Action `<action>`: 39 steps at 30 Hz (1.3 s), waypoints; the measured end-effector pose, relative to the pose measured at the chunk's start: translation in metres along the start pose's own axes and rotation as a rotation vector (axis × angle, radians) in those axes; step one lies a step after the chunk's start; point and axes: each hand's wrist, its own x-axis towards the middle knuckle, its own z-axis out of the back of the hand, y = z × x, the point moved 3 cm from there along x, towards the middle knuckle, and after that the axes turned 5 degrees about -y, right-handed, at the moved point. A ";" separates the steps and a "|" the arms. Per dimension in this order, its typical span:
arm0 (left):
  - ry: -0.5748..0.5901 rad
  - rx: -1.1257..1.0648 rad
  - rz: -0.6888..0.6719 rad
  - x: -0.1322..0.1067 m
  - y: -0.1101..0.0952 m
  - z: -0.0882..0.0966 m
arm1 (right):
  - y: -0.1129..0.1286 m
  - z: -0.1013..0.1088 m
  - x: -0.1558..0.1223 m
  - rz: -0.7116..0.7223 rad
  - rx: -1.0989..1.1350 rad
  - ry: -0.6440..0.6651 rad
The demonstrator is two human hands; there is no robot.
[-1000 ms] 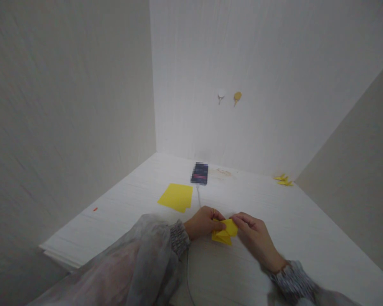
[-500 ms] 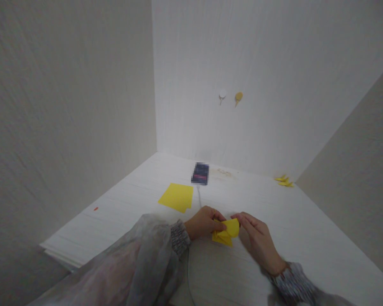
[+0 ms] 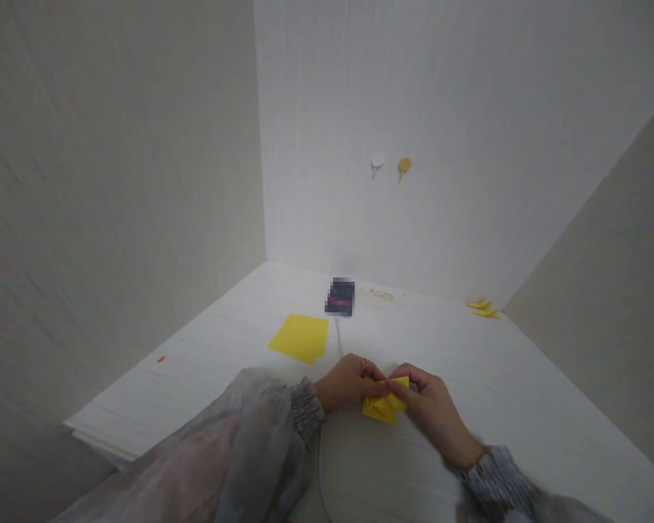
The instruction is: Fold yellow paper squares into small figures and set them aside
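Note:
A partly folded sheet of yellow paper (image 3: 380,412) is held between my two hands over the white table. My left hand (image 3: 349,381) pinches its left side between thumb and fingers; a ring shows on one finger. My right hand (image 3: 429,401) is closed on the upper right part, its thumb pressing a flap close to the left fingertips. Creases and layered flaps show on the paper, though fingers cover part of them. Beyond my left hand, flat yellow sheets (image 3: 299,337) lie on the table.
A phone-like device (image 3: 341,298), blurred out, lies near the back wall with a cable (image 3: 338,336) running toward me. Small folded yellow paper pieces (image 3: 484,308) sit in the back right corner. Two hooks (image 3: 404,165) are on the wall. An orange scrap (image 3: 161,359) lies at left.
My right hand has shifted left, bringing its thumb over the raised flap, which now lies flatter. The left hand keeps its hold in nearly the same place.

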 end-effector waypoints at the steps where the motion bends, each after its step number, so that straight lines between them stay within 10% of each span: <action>1: 0.011 -0.013 0.000 0.000 0.001 0.000 | -0.001 0.000 0.000 -0.008 0.018 0.008; 26: -0.021 -0.034 0.035 0.001 -0.004 0.002 | 0.002 0.002 -0.004 -0.057 0.421 0.080; 34: 0.034 -0.088 0.038 -0.001 -0.004 0.001 | 0.005 0.004 -0.005 0.030 0.224 0.042; 39: -0.161 -0.159 -0.042 0.003 -0.006 0.006 | 0.014 0.004 -0.006 0.174 0.072 -0.008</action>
